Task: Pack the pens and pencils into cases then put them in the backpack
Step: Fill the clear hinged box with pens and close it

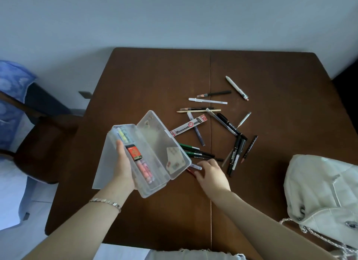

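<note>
Head view: open worktop (155,75) lies beyond the scattered pens (230,126); the backpack (319,192) crowds its right edge. Your left hand (124,162) grips the open case (155,149); your right hand's (213,175) fingers (203,163) touch the nearest pens, grip unclear.

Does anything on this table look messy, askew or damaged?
Loose pens and pencils lie scattered at all angles on the brown wooden table, several crossing. The left hand holds the open clear plastic pencil case tilted. Nothing looks damaged.

Dim, cool, bluish light all over, soft and even, shadows faint and diffuse. The brown surface (155,81) reads dark with only a faint sheen. Wide-angle bending curves its edges toward the frame corners. Detail is soft, slightly smeared at lower right.
</note>
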